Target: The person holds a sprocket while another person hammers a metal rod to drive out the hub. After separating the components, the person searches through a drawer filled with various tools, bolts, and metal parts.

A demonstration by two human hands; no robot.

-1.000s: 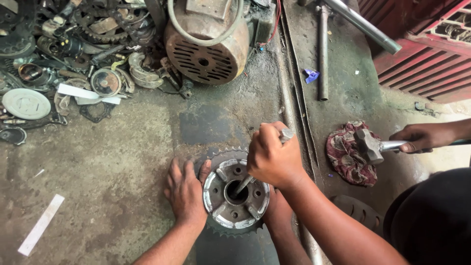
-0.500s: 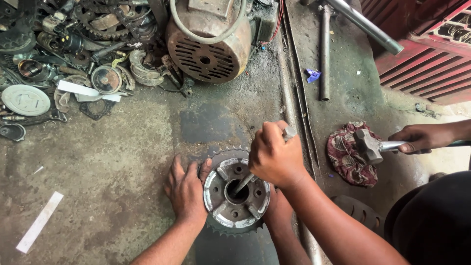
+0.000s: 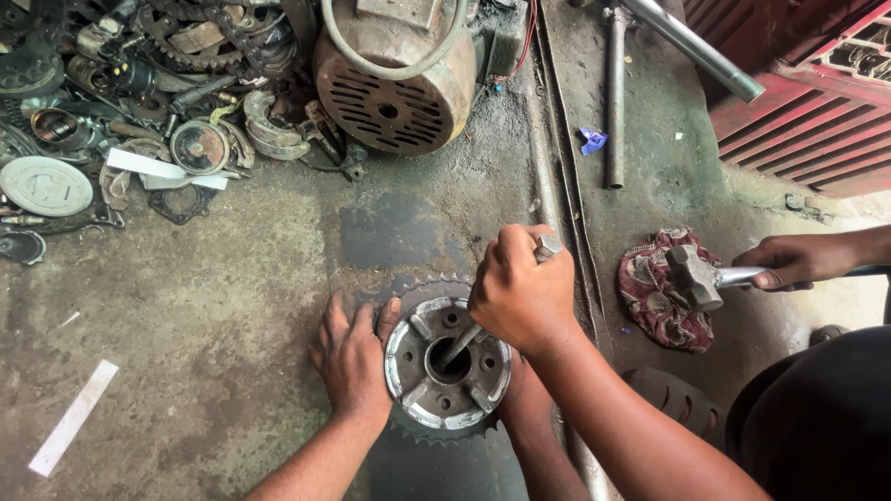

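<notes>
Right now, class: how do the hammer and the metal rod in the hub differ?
The rod leans steeply, its tip inside the centre hole of the hub; the hammer lies nearly level, head resting on a patterned cloth. The rod is slim and plain; the hammer has a blocky head. Both are metal and hand-held.

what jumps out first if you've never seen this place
A silver wheel hub on a toothed sprocket lies on the concrete floor at bottom centre. The person's left hand lies flat against it, while a co-worker's hand holds a steel punch in its bore. To the right, the co-worker's other hand rests a hammer on a patterned rag. A rusty motor stands at the top.
</notes>
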